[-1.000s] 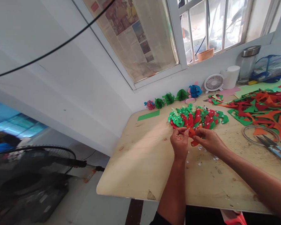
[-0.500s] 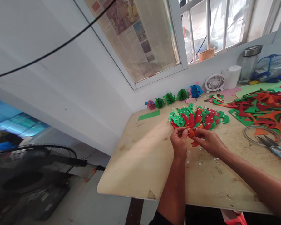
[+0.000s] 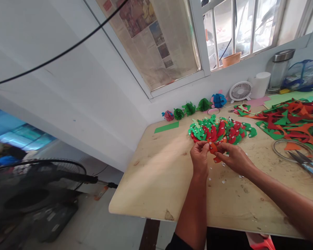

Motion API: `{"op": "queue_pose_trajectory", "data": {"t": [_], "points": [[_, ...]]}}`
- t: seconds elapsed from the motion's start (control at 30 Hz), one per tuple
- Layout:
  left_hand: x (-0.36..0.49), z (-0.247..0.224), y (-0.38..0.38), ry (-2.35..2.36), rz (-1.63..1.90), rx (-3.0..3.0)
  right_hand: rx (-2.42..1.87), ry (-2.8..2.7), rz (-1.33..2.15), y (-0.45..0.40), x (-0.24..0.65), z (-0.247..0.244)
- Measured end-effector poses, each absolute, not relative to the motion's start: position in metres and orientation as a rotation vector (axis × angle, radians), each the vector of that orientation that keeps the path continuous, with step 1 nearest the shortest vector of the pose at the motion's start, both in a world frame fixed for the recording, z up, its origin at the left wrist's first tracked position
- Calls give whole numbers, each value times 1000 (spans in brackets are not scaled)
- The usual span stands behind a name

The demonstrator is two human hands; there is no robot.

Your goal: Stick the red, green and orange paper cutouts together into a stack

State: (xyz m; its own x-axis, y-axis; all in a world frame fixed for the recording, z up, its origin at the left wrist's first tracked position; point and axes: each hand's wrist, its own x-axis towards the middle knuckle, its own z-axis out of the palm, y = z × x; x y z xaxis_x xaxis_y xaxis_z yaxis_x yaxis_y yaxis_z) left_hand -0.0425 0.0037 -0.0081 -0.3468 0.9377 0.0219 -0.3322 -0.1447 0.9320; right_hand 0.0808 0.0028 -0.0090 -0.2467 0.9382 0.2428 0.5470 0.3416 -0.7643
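An orange paper cutout point(image 3: 213, 148) with small white squares on it is held between both hands, above the table. My left hand point(image 3: 199, 154) pinches its left side with thumb and fingers. On the other side, my right hand point(image 3: 233, 157) has its fingers closed at the cutout's lower right edge. Just beyond the hands lies a pile of green and red paper cutouts point(image 3: 221, 130), many bearing white squares. Tiny white bits point(image 3: 223, 181) are scattered on the wood below my hands.
Scissors point(image 3: 306, 165) and a metal ring point(image 3: 275, 149) lie at the right, beside heaped paper scraps point(image 3: 299, 119). Folded paper balls point(image 3: 190, 108), a small white fan point(image 3: 240, 92) and a glass bottle point(image 3: 278, 71) line the wall. A green strip point(image 3: 167, 127) lies at the table's far left.
The view has shifted very slightly. Both hands keep their hold on the orange cutout, with almost no visible movement.
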Motion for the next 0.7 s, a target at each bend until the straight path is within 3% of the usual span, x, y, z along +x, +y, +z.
{"op": "queue_pose_trajectory", "data": {"t": [0.7], "points": [[-41, -11, 6, 1041, 1659, 680, -1164, -1956, 527, 2, 81, -12]]}}
